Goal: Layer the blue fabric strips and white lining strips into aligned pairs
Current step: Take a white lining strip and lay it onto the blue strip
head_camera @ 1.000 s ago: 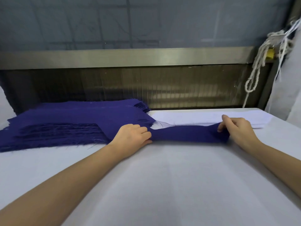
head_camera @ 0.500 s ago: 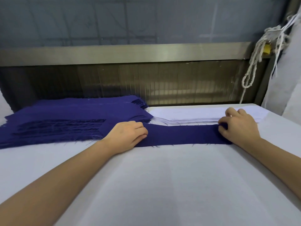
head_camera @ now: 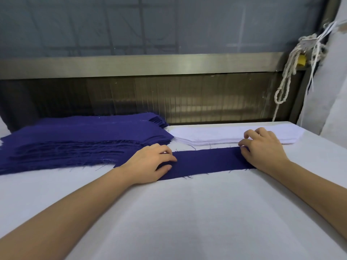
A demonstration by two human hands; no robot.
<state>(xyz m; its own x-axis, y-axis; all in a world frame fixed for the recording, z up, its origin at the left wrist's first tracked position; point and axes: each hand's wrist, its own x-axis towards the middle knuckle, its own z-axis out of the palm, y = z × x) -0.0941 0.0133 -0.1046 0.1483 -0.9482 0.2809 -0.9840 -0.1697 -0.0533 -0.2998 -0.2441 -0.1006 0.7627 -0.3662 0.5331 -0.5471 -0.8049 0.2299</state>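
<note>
— On the tabletop, state of hands?
— Both released. The left hand presses flat on the left end of one blue strip; the right hand rests on its right end, fingers arched, grasping nothing.
— Strip?
— Flat, crosswise, edges frayed.
— Stock?
— The blue stack at far left; the white lining stack just beyond the strip.
</note>
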